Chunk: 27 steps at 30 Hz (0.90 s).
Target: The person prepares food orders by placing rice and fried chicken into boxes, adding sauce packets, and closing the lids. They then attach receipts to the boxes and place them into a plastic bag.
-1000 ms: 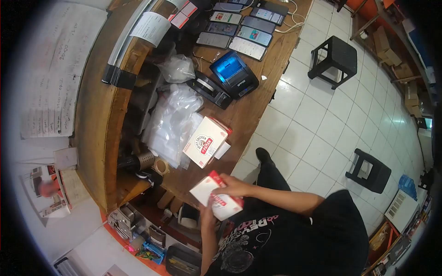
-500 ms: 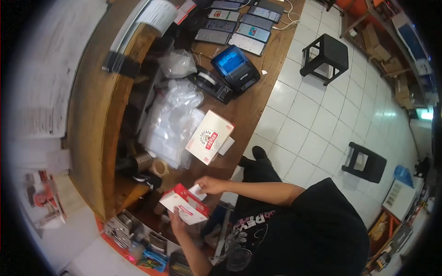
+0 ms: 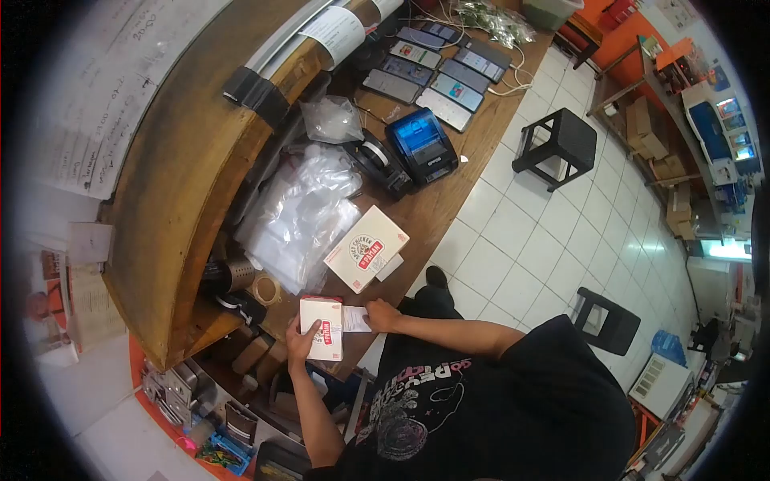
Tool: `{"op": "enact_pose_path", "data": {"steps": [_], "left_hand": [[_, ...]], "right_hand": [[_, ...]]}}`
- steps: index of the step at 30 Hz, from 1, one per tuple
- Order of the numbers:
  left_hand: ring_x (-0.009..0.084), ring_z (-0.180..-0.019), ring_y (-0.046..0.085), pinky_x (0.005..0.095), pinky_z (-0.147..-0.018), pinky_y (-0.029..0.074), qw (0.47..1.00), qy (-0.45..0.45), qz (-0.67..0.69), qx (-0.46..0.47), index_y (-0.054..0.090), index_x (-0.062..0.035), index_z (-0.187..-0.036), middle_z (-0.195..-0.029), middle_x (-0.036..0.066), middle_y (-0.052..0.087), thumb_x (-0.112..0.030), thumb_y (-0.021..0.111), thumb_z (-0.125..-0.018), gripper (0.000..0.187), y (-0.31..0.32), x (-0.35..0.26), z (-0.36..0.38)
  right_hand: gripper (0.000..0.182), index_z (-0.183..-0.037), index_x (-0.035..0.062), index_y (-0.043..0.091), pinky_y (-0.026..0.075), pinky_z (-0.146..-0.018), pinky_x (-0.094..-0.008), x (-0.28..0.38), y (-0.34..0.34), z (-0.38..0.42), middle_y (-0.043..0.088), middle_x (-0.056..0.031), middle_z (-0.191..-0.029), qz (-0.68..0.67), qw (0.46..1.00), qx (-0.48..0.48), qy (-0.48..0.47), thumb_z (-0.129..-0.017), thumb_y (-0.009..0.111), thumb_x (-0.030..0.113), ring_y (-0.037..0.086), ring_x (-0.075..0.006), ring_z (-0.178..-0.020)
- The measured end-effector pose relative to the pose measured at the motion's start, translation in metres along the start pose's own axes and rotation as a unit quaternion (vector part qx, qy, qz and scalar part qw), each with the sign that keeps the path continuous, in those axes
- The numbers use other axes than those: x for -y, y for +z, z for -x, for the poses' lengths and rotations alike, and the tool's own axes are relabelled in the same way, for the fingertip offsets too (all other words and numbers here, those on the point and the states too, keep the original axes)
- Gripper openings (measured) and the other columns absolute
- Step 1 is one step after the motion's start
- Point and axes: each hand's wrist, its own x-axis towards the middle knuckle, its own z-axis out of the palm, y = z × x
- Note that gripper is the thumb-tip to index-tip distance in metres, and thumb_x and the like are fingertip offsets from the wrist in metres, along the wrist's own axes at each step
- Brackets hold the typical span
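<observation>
My left hand (image 3: 300, 343) is closed around a small white and red food box (image 3: 327, 341) near the counter's edge. Its printed top faces up, with the thumb lying over it. My right hand (image 3: 382, 316) pinches a white paper slip (image 3: 355, 319) against the box's right side; part of the slip seems to be hidden by the box. A larger cream box (image 3: 366, 248) printed "Spicy Chicken" rests on the counter just beyond, with a slip of paper poking out beneath it.
Clear plastic bags (image 3: 301, 216) lie beside the larger box. Behind are a tape dispenser (image 3: 377, 164), a blue-black receipt printer (image 3: 423, 146) and several phones (image 3: 451, 92). A tape roll (image 3: 267, 290) sits at left. Black stools (image 3: 559, 144) stand on the tiled floor.
The small box has turned from tilted to printed top up and sits closer to the larger box. The slip in my right hand now extends flat beside it. The camera view has shifted.
</observation>
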Motion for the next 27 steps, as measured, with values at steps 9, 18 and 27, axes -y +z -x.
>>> {"op": "enact_pose_path", "data": {"steps": [9, 18, 27], "left_hand": [[0.0095, -0.072, 0.051, 0.0263, -0.063, 0.042, 0.948, 0.01, -0.036, -0.316, 0.063, 0.0038, -0.086, -0.077, 0.003, 0.055, -0.014, 0.071, -0.087, 0.019, 0.019, -0.01, 0.061], [0.014, -0.049, 0.036, 0.034, -0.047, 0.031, 0.891, -0.119, -0.239, -0.366, 0.047, 0.0002, -0.06, -0.051, 0.005, 0.04, -0.036, 0.044, -0.102, 0.056, 0.125, -0.029, 0.157], [0.0174, -0.055, 0.053, 0.037, -0.055, 0.043, 0.931, -0.198, -0.011, -0.306, 0.065, 0.0007, -0.09, -0.065, 0.008, 0.057, -0.03, 0.045, -0.101, 0.038, 0.324, 0.033, 0.238]], "right_hand": [[0.028, -0.082, -0.0005, 0.067, 0.055, -0.068, -0.0404, -0.05, -0.143, 0.011, 0.067, -0.0161, -0.069, 0.055, 0.954, 0.287, -0.069, -0.085, 0.064, 0.027, 0.068, -0.029, -0.068], [0.032, -0.073, 0.0043, 0.057, 0.048, -0.057, -0.0298, 0.007, -0.391, -0.018, 0.065, -0.003, -0.068, -0.144, 0.958, 0.192, -0.155, -0.093, 0.064, 0.028, 0.059, -0.0106, -0.062], [0.041, -0.114, 0.0035, 0.053, 0.046, -0.082, -0.0279, 0.171, -0.51, -0.128, 0.062, -0.0078, -0.106, -0.207, 0.819, -0.264, -0.466, -0.081, 0.075, 0.011, 0.06, -0.0135, -0.088]]}}
